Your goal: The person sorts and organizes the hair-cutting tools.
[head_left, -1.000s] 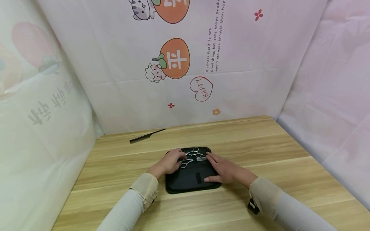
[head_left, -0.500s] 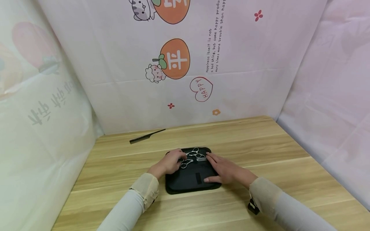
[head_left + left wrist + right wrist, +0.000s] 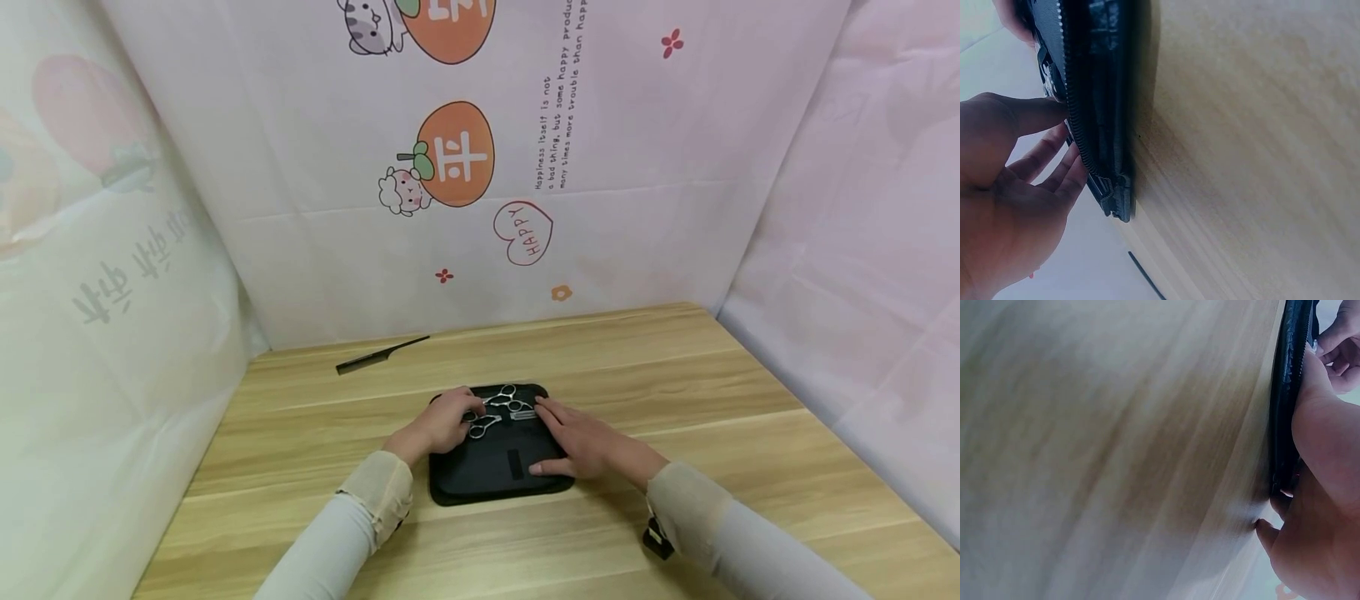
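Note:
A black zippered case (image 3: 480, 475) lies on the wooden table, with two pairs of silver scissors on top. One pair, the upper scissors (image 3: 507, 398), has its rings to the right. The lower scissors (image 3: 487, 423) have rings to the left, and a toothed silver blade shows at the right. My left hand (image 3: 447, 419) is at the case's left side, thumb and fingers curled at the lower scissors' rings, partly hiding them. My right hand (image 3: 577, 437) rests on the case's right edge, fingers and thumb spread. In the left wrist view the zipper (image 3: 1067, 75) runs along the case's rim.
A black tail comb (image 3: 367, 360) lies at the back left of the table (image 3: 300, 467). White printed cloth (image 3: 315, 250) hangs behind and on both sides. A small black device (image 3: 657, 538) sits under the right sleeve.

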{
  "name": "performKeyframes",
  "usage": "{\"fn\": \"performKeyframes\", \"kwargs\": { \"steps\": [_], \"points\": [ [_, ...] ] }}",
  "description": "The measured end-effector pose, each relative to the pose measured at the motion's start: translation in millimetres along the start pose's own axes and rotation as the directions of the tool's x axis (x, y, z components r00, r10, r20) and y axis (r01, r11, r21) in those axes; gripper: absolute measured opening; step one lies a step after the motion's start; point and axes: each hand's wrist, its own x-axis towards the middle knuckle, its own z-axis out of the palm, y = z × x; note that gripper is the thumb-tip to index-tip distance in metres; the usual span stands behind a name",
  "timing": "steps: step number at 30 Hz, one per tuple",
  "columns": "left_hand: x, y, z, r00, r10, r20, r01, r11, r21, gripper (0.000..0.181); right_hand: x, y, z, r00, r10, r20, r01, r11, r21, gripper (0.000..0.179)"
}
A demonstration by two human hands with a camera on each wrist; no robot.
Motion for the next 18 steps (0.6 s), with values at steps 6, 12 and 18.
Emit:
{"fn": "performKeyframes", "kwargs": {
  "steps": [6, 12, 18],
  "points": [
    [0.7, -0.9, 1.6, 1.000, 0.018, -0.017, -0.018, 1.000, 0.015, 0.027, 3.1, 7, 8, 1.000, 0.015, -0.004, -0.015, 1.000, -0.014, 0.108],
    [1.6, -0.2, 1.5, 1.000, 0.013, -0.013, -0.013, 1.000, 0.013, 0.027, 2.2, 5, 6, 1.000, 0.013, -0.009, -0.013, 1.000, -0.012, 0.107],
    [1.6, -0.2, 1.9, 1.000, -0.001, 0.003, 0.001, 1.000, 0.014, 0.028, -2.1, -4, -4, 1.000, 0.019, 0.021, -0.018, 1.000, -0.010, 0.104]
  ]
}}
